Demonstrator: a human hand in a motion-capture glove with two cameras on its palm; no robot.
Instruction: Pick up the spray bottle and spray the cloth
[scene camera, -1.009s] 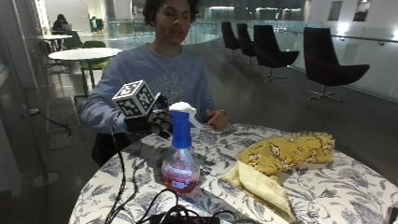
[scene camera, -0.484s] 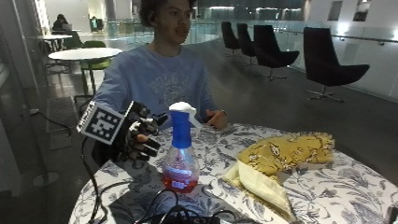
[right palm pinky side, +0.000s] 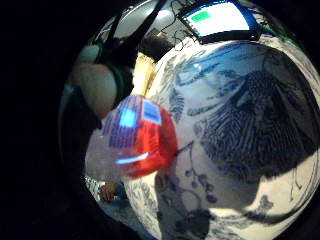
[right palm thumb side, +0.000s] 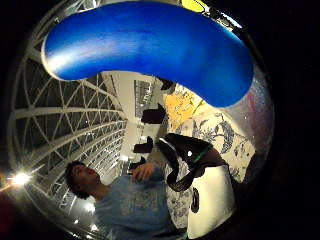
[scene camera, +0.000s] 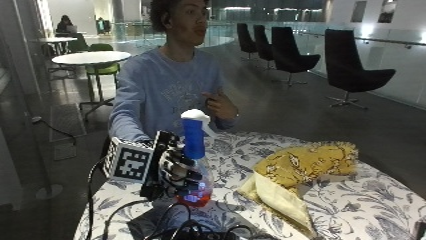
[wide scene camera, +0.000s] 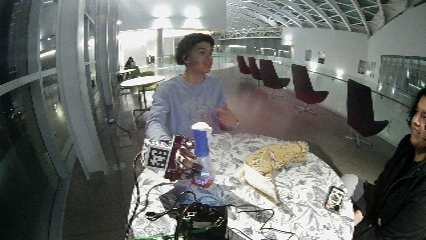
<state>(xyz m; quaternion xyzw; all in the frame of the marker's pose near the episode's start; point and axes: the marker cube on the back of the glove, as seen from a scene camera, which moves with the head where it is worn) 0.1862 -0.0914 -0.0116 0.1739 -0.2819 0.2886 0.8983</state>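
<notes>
The spray bottle stands on the flower-patterned table, with a white trigger head, a blue neck and red liquid at the bottom. My gloved right hand is at its side, fingers curled round the lower body. The blue neck fills much of the thumb side palm view, and the red base shows close in the little finger side palm view. The yellow cloth lies crumpled on the table to the bottle's right, apart from it. In the wide view the bottle, hand and cloth stand the same way.
Black cables and a dark box lie at the table's near edge in front of the bottle. A phone rests near the right edge. The person's bare left hand is raised at the chest.
My gloved hand has come in from the bottle's left and lower, and now wraps its body. The bare left hand has risen from the table to the chest. The cloth has not moved.
</notes>
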